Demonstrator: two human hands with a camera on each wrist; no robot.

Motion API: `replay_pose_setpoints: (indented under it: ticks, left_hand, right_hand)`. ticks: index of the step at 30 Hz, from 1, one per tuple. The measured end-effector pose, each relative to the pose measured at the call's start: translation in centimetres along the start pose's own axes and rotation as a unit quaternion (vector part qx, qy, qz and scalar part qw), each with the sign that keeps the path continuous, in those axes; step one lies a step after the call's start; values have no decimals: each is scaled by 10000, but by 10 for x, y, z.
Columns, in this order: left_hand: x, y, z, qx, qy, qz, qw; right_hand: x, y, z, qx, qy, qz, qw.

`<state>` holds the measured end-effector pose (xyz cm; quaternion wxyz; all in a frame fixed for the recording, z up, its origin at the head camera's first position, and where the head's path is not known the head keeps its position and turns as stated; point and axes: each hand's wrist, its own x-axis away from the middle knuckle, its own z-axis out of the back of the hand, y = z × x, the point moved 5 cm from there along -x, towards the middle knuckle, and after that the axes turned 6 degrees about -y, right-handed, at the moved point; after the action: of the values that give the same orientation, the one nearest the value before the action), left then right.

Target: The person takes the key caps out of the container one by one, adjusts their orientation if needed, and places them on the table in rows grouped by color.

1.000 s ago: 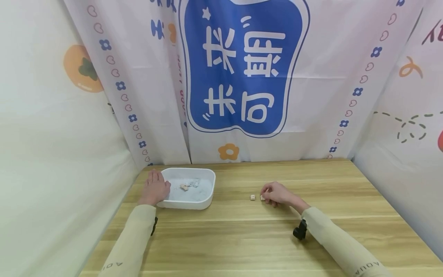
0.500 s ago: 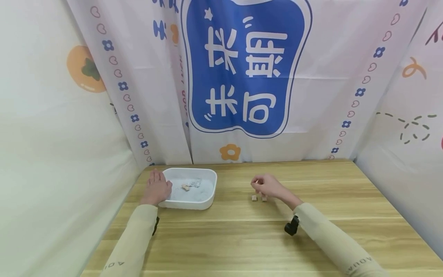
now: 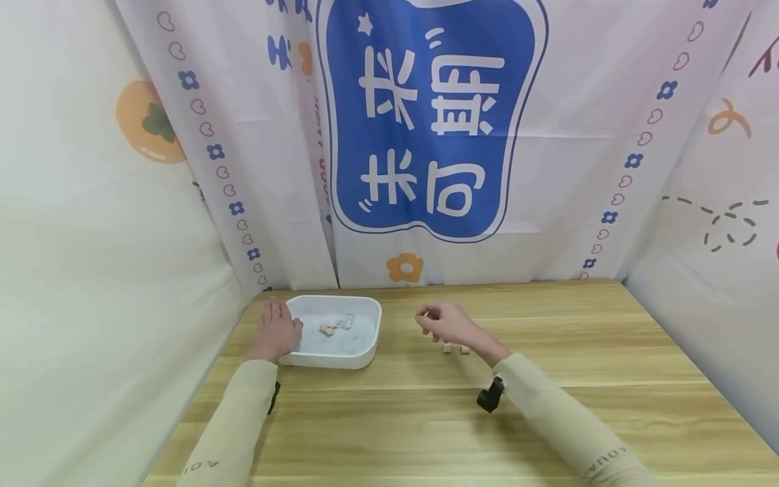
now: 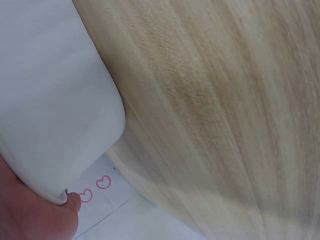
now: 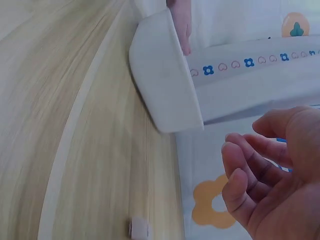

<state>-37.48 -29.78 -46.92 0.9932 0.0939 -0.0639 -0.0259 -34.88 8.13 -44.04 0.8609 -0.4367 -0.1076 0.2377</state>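
Note:
My left hand [image 3: 276, 333] rests on the left rim of a white plastic bin [image 3: 341, 361], its fingers straight; in the left wrist view part of the hand [image 4: 40, 215] touches the rim. Above the table, right of the bin, my right hand [image 3: 446, 322] hovers. Its fingers are loosely curled, and the right wrist view shows a gap between thumb and fingers [image 5: 250, 160] with nothing held. Two small cream blocks, a left block [image 3: 447, 348] and a right block [image 3: 465, 350], lie apart on the table just below that hand. Any markings are too small to read.
Inside the bin are a small tan piece [image 3: 326, 330] and some clear or greyish bits [image 3: 345, 322], hard to make out. The wooden table [image 3: 389, 433] ends at a printed cloth [image 3: 548, 223] behind. More cloth hangs at both sides.
My right hand has released the right block, lifted off and moved left toward the bin. Both blocks stay in place. The left hand remains on the bin rim.

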Motion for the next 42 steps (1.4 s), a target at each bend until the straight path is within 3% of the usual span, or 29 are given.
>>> replay_pose_setpoints:
  ticks: [15,42]
  left_hand:
    - [0,0,0,-67,-104,79,9999]
    - [-2,0,-2,-17,-114,96,9999]
  right_hand:
    - [-22,-33,-29,-317,-104,516,9981]
    - [-57,-59,-72,-830,-43,549,9950]
